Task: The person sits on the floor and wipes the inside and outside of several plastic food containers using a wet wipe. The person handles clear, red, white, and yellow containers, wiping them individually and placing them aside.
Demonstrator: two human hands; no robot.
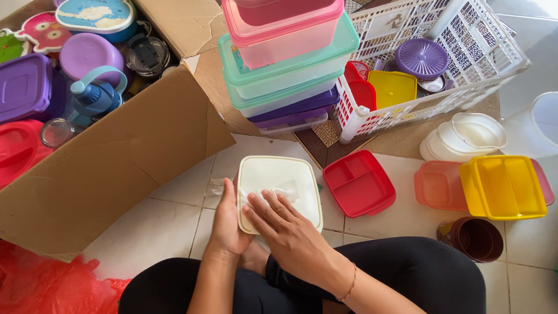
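Left hand [225,221] is gripping the left edge of a cream lid [279,192] over the tile floor [168,227], while the right hand [288,229], fingers flat, is pressing a white tissue [279,192] on it. Lid is looking light, stiff, smooth, likely slippery; the rim is offering the surest hold.

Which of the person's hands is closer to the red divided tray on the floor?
Right. The right hand lies on the cream lid, on the side towards the red divided tray; the left hand grips the lid's far edge.
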